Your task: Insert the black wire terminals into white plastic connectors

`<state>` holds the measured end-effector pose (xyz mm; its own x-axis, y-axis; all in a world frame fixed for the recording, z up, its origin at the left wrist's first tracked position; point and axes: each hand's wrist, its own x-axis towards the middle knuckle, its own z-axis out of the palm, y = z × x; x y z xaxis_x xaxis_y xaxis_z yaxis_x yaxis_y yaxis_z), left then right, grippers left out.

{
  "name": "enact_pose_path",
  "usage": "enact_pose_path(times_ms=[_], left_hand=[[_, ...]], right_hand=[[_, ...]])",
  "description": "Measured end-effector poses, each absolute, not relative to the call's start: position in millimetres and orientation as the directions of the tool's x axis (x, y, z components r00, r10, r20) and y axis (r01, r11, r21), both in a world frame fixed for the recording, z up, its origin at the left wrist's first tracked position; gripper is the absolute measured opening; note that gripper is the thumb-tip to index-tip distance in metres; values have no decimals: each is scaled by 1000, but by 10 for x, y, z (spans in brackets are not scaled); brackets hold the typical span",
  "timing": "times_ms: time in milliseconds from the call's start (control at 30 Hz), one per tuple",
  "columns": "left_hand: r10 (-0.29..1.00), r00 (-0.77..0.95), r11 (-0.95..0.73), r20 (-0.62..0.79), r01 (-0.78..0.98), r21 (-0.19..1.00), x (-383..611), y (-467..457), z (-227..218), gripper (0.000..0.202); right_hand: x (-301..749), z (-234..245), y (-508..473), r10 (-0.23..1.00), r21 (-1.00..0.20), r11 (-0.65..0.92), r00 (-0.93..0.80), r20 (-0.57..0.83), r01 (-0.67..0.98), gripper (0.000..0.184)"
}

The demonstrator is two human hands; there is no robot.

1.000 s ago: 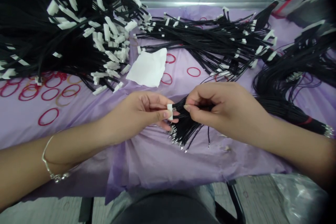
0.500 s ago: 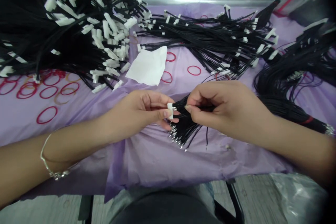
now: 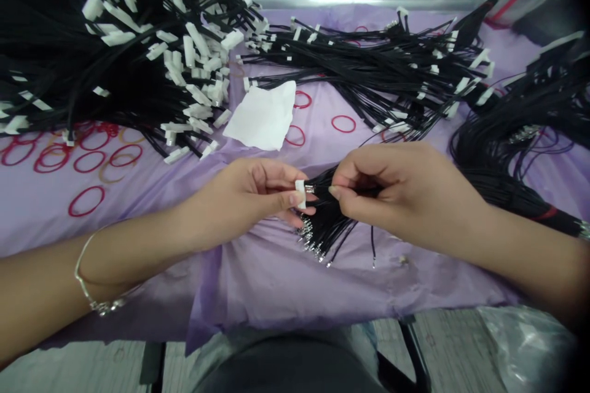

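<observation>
Between the thumb and fingers of my left hand [image 3: 271,193] is a small white connector housing [image 3: 300,194]. Thin black wires with silver crimp terminals run into or up against its right side; how deep they sit I cannot tell. My right hand [image 3: 391,184] pinches black wire just to the right of the housing, thumb and forefinger together. Below and between both hands, a bundle of black wires [image 3: 329,230] fans out, its bare silver terminals pointing down and left. The bundle passes beneath my right hand and emerges on the right, tied with a red band [image 3: 546,214].
A large heap of black cables with white connectors [image 3: 198,61] fills the back left. More cables [image 3: 369,67] lie behind my hands. A white paper piece [image 3: 262,116] and red rubber bands [image 3: 86,201] rest on the purple table cover [image 3: 276,282]. A plastic bag [image 3: 525,344] is at lower right.
Both hands keep their grips almost unchanged. The whole view has shifted slightly, and silver terminals show a little more clearly at the housing's right side.
</observation>
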<state>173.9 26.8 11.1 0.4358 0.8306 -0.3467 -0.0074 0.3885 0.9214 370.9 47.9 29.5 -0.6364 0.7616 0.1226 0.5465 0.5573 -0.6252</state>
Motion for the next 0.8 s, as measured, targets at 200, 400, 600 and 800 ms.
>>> enact_pose_path(times_ms=[200, 400, 600, 800], left_hand=[[827, 446, 397, -343, -30, 917, 1726, 273, 99, 16], [813, 461, 421, -357, -42, 906, 1721, 282, 97, 14], [817, 462, 423, -346, -72, 903, 1729, 282, 106, 15], [818, 438, 422, -373, -16, 906, 1730, 276, 110, 10]], right_hand=[[3703, 273, 488, 733, -629, 591, -662, 156, 506, 9], [3688, 267, 495, 725, -620, 607, -666, 175, 498, 11], [3690, 279, 484, 727, -617, 601, -669, 157, 508, 12], [3696, 275, 489, 723, -622, 597, -675, 144, 506, 11]])
